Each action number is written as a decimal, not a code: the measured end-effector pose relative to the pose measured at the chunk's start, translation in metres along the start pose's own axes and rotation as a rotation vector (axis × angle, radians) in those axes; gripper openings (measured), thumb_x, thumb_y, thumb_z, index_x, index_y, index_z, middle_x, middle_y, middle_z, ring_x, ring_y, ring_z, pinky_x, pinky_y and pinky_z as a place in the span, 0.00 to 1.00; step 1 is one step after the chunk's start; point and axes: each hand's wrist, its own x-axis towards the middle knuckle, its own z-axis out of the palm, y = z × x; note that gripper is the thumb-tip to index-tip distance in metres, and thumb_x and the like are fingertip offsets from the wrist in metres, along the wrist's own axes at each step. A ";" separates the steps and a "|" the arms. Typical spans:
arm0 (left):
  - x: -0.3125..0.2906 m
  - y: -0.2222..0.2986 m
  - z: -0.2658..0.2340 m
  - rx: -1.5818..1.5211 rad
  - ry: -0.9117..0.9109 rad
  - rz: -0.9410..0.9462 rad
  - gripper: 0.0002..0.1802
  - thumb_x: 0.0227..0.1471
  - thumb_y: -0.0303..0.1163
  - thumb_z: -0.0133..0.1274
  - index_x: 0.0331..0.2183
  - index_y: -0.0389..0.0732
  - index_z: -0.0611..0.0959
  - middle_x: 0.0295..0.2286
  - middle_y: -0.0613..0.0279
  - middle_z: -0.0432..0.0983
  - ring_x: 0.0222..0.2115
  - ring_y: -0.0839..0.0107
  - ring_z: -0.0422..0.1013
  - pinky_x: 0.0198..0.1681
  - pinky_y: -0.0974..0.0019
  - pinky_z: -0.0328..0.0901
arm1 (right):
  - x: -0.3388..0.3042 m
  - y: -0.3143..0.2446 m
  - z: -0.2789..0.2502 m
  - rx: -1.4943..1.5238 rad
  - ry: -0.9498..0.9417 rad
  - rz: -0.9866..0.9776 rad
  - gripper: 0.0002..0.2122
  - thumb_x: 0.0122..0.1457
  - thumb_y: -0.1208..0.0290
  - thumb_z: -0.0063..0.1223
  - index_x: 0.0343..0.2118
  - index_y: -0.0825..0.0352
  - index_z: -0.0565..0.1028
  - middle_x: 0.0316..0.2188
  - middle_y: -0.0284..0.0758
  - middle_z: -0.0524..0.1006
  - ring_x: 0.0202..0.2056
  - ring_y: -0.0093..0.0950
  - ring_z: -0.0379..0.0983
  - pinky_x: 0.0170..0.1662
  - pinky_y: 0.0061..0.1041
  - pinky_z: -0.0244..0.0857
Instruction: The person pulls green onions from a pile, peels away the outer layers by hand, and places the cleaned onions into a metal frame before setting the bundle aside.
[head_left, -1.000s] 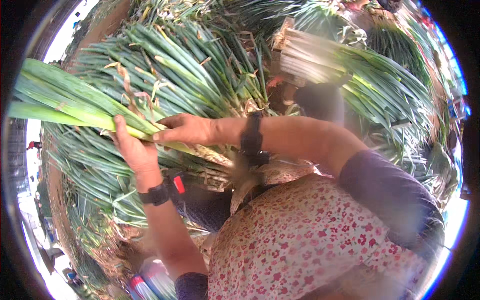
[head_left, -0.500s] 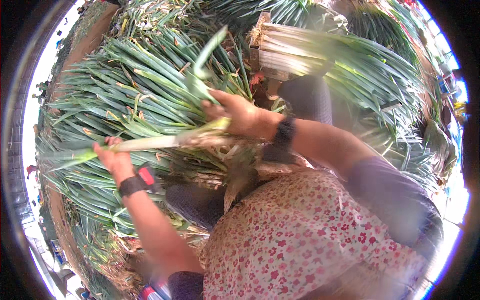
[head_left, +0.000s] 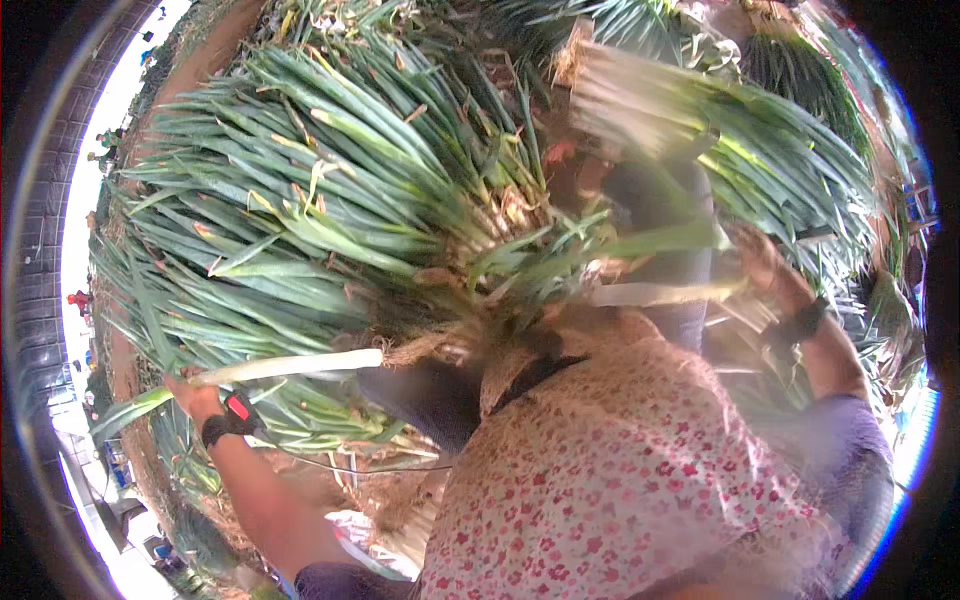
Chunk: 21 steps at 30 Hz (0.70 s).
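My left hand [head_left: 195,393] is closed around a long green onion [head_left: 290,367], near where its white stalk turns to green leaves. The bare white shank points right, and its root end, with tan rootlets, lies close to my dark-clad knee [head_left: 425,398]. Out to the right, my right hand [head_left: 768,265] is smeared by motion. A peeled-off outer leaf [head_left: 660,293], pale at one end and green elsewhere, trails leftward from its fingers, which appear closed on it. Below the left hand's wrist the onion's green leaf tip sticks out to the left.
A large heap of green onions [head_left: 330,190] spreads ahead and to the left. At the upper right lies a bundle of cleaned green onions [head_left: 740,130], white ends together. A flowered apron [head_left: 600,490] covers my lap. Loose stalks and scraps lie at the lower left.
My right hand has swung from the onion far to the right, carrying a stripped leaf. My left hand has moved down and left with the onion, whose shank now shows clean and white.
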 end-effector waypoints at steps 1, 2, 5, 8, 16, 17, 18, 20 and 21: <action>-0.004 -0.008 0.006 -0.108 0.053 0.007 0.11 0.47 0.40 0.45 0.22 0.44 0.66 0.16 0.70 0.57 0.16 0.78 0.56 0.20 0.73 0.58 | 0.005 0.015 -0.010 -0.210 -0.014 -0.035 0.15 0.56 0.65 0.44 0.45 0.66 0.68 0.28 0.33 0.72 0.27 0.23 0.69 0.28 0.17 0.65; -0.012 -0.014 0.017 -0.202 0.105 0.024 0.11 0.47 0.40 0.45 0.21 0.46 0.65 0.16 0.71 0.57 0.14 0.77 0.54 0.17 0.74 0.55 | 0.026 0.006 -0.001 -0.346 -0.088 -0.041 0.17 0.55 0.64 0.45 0.45 0.66 0.67 0.29 0.35 0.73 0.29 0.27 0.70 0.32 0.23 0.66; -0.048 -0.047 0.075 -0.289 -0.258 -0.010 0.11 0.44 0.40 0.50 0.27 0.46 0.70 0.19 0.67 0.60 0.17 0.75 0.55 0.20 0.72 0.55 | 0.087 -0.040 0.046 -0.689 -0.116 -0.132 0.22 0.51 0.60 0.48 0.48 0.67 0.65 0.37 0.40 0.69 0.38 0.34 0.66 0.43 0.29 0.61; -0.101 -0.065 0.123 -0.337 -0.473 0.036 0.18 0.42 0.42 0.52 0.37 0.47 0.72 0.25 0.65 0.63 0.19 0.73 0.57 0.22 0.69 0.56 | 0.112 -0.118 0.112 -0.700 0.072 -0.357 0.28 0.48 0.56 0.52 0.50 0.67 0.62 0.48 0.43 0.62 0.49 0.37 0.59 0.53 0.31 0.54; -0.185 -0.096 0.190 -0.474 -0.743 0.016 0.21 0.48 0.45 0.49 0.43 0.46 0.71 0.26 0.66 0.63 0.19 0.76 0.57 0.21 0.74 0.56 | 0.124 -0.102 0.271 -0.461 -0.373 -0.425 0.23 0.45 0.59 0.53 0.46 0.61 0.67 0.26 0.43 0.75 0.29 0.42 0.72 0.34 0.36 0.66; -0.191 -0.111 0.193 -0.415 -0.684 0.005 0.15 0.50 0.43 0.48 0.39 0.47 0.72 0.24 0.68 0.63 0.17 0.80 0.56 0.19 0.75 0.55 | 0.124 -0.100 0.270 -0.351 -0.317 -0.403 0.20 0.45 0.61 0.53 0.43 0.62 0.69 0.22 0.42 0.75 0.24 0.42 0.72 0.29 0.37 0.66; -0.206 -0.136 0.206 -0.393 -0.735 -0.072 0.13 0.50 0.42 0.48 0.37 0.47 0.72 0.23 0.69 0.62 0.16 0.81 0.56 0.18 0.75 0.55 | 0.127 -0.097 0.268 -0.353 -0.305 -0.390 0.20 0.45 0.61 0.53 0.43 0.62 0.69 0.22 0.42 0.75 0.24 0.42 0.72 0.29 0.37 0.66; -0.255 -0.193 0.221 -0.292 -0.597 -0.153 0.08 0.51 0.37 0.48 0.32 0.44 0.72 0.20 0.68 0.61 0.16 0.80 0.57 0.18 0.74 0.57 | 0.133 -0.102 0.271 -0.299 -0.248 -0.504 0.22 0.49 0.61 0.49 0.48 0.58 0.65 0.25 0.47 0.74 0.26 0.39 0.73 0.30 0.35 0.66; -0.283 -0.222 0.226 -0.127 -0.435 -0.151 0.10 0.50 0.36 0.48 0.33 0.41 0.71 0.21 0.66 0.64 0.17 0.76 0.60 0.20 0.73 0.59 | 0.135 -0.112 0.269 -0.370 -0.226 -0.525 0.20 0.48 0.63 0.50 0.45 0.62 0.67 0.26 0.45 0.74 0.27 0.38 0.73 0.30 0.32 0.67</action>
